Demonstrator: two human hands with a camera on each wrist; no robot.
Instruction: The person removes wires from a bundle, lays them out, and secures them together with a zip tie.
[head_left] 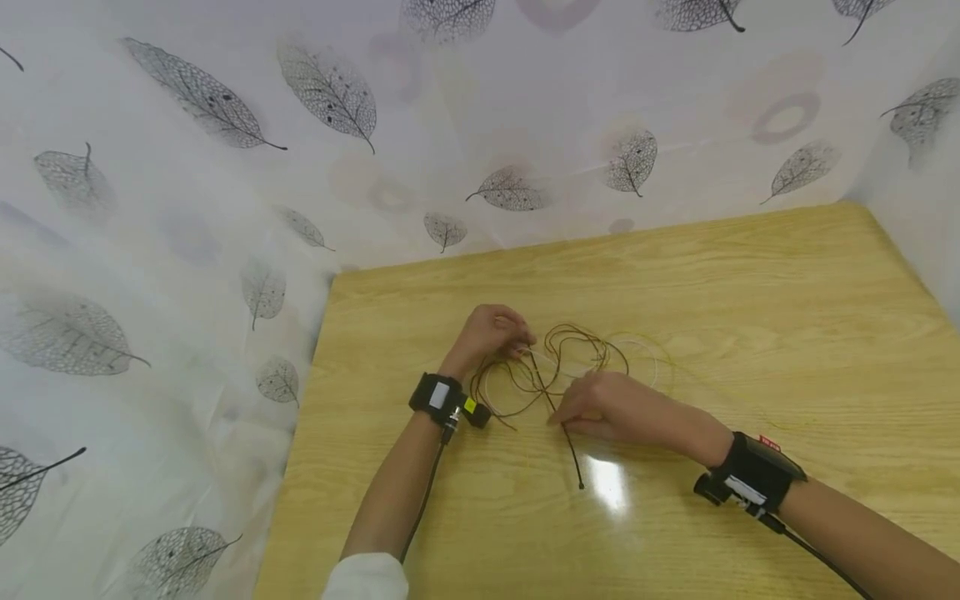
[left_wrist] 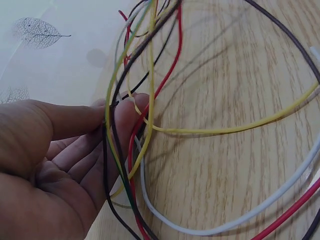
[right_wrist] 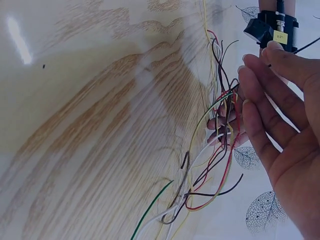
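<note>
A thin black cable tie, with a small knob at its near end, slants across the table between both hands. My left hand pinches its far part between thumb and fingers; in the left wrist view, several wires hang across these fingertips. Closer to the knobbed end, my right hand pinches the strip with thumb and forefinger. Loose wires in red, yellow, white, green and dark colours loop between and beyond the hands. The exact grip of the left fingertips is partly hidden by wires.
The wood-patterned table meets a pale leaf-printed sheet at the back and left. Each wrist wears a black strap with a camera, such as the left strap, and a cable trails from each. Thin yellow wire stretches rightward.
</note>
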